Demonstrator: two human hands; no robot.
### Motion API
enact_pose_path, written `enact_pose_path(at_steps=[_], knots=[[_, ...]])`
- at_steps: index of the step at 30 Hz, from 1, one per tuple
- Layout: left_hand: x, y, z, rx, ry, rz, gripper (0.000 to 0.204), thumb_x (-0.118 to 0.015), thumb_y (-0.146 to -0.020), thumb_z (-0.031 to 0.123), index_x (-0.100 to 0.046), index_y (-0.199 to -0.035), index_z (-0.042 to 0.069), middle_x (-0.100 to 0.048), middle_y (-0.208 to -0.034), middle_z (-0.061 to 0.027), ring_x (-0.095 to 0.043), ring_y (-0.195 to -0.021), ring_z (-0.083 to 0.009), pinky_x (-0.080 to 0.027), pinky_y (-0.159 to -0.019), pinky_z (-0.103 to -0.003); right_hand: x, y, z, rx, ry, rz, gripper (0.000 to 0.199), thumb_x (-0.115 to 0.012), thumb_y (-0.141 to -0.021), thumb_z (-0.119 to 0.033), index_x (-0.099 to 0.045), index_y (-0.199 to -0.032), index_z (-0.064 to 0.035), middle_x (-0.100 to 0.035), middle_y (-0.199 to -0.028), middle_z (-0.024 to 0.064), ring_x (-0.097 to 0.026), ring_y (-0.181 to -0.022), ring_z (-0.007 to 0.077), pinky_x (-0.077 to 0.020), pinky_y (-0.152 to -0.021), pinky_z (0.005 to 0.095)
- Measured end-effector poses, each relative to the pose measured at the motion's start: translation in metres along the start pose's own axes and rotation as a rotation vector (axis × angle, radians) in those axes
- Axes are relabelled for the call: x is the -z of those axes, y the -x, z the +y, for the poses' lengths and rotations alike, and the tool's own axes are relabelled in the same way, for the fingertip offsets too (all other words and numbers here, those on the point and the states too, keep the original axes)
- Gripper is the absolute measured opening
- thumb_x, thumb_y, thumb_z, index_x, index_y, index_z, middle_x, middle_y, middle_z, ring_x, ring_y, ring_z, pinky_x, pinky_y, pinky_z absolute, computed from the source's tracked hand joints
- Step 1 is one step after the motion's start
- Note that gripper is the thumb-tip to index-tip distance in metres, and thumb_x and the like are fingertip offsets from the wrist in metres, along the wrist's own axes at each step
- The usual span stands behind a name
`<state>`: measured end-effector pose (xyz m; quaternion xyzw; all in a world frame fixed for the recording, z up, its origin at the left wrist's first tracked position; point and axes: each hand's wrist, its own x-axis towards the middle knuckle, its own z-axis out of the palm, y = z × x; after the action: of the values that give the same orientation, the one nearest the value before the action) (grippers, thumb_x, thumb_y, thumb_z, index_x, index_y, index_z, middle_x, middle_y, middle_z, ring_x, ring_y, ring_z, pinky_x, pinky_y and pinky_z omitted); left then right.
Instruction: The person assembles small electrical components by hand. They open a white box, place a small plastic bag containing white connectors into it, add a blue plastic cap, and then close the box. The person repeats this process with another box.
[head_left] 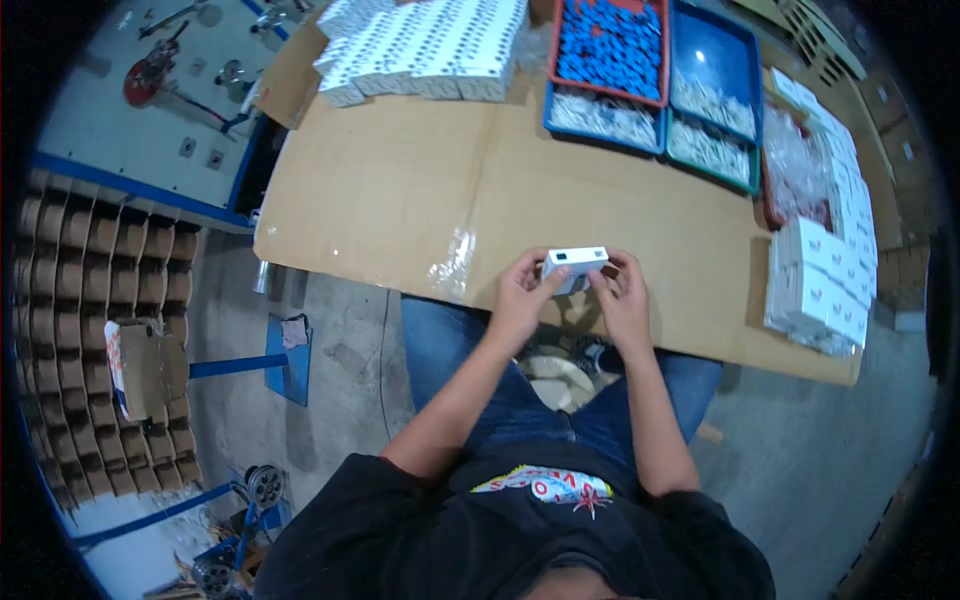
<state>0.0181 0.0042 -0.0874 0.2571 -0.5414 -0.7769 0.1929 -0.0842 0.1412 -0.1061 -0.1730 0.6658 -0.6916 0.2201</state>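
Note:
A small white box [577,258] with dark printed marks is held up at the near edge of the cardboard-covered table [390,190]. My left hand [522,292] grips its left end, thumb across the near side. On the right end, the fingers of my right hand [625,290] are closed around it. Both forearms come up from below over my lap. The side of the box facing my body is partly covered by my thumbs, and its contents cannot be seen.
Stacked white boxes [430,50] fill the far left. A red tray [662,80] of blue pieces and blue trays [548,112] of small white parts stand far right. More white boxes [825,285] are piled at the right edge. A cardboard divider grid [80,300] lies left.

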Motion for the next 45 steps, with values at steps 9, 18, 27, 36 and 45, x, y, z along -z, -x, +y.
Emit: enact_pose_path(at_steps=[9,18,27,36,45], knots=[[0.010,0.000,0.019,0.014,0.110,-0.315,0.051,-0.062,-0.105,0.024,-0.045,-0.148,0.003,-0.060,-0.140,-0.0125,-0.058,-0.127,-0.0215,-0.047,-0.109,-0.035,-0.023,-0.006,-0.020,0.024,0.088,-0.027,0.052,-0.061,-0.097,0.001,-0.053,-0.148,-0.0047,-0.055,-0.138,0.0159,-0.058,-0.123,0.0226,-0.0511,-0.097,0.0327],[0.171,-0.114,0.032,-0.328,-0.883,0.257,0.048,-0.071,-0.094,0.031,-0.060,-0.132,0.004,-0.063,-0.129,-0.0169,-0.058,-0.124,-0.0302,-0.041,-0.110,-0.046,-0.048,-0.045,-0.048,0.020,0.425,-0.135,0.033,-0.072,-0.091,-0.008,-0.065,-0.124,-0.0049,-0.071,-0.112,0.0134,-0.067,-0.097,0.0201,-0.0533,-0.084,0.0333],[0.208,-0.135,0.055,-0.499,-1.353,0.435,0.050,-0.072,-0.086,0.036,-0.062,-0.124,0.004,-0.054,-0.133,-0.0182,-0.048,-0.128,-0.0374,-0.035,-0.114,-0.052,-0.107,-0.167,-0.088,0.512,0.578,-0.243,0.026,-0.077,-0.083,-0.003,-0.066,-0.107,-0.0036,-0.063,-0.097,0.0086,-0.062,-0.093,0.0211,-0.0496,-0.082,0.0333],[0.214,-0.139,0.051,-0.487,-1.309,0.484,0.051,-0.072,-0.083,0.038,-0.062,-0.121,0.005,-0.055,-0.132,-0.0171,-0.048,-0.130,-0.0352,-0.033,-0.115,-0.054,-0.218,-0.369,-0.101,0.839,0.647,-0.200,0.033,-0.080,-0.084,-0.008,-0.071,-0.116,-0.0025,-0.069,-0.103,0.0138,-0.068,-0.094,0.0267,-0.0532,-0.085,0.0358],[0.214,-0.138,0.066,-0.379,-1.291,0.431,0.055,-0.073,-0.081,0.041,-0.061,-0.122,0.006,-0.052,-0.136,-0.0169,-0.044,-0.136,-0.0349,-0.031,-0.117,-0.056,-0.356,-0.544,-0.102,1.001,0.755,-0.215,0.029,-0.073,-0.089,-0.011,-0.071,-0.117,-0.0060,-0.067,-0.105,0.0183,-0.066,-0.101,0.0385,-0.0525,-0.087,0.0445]])
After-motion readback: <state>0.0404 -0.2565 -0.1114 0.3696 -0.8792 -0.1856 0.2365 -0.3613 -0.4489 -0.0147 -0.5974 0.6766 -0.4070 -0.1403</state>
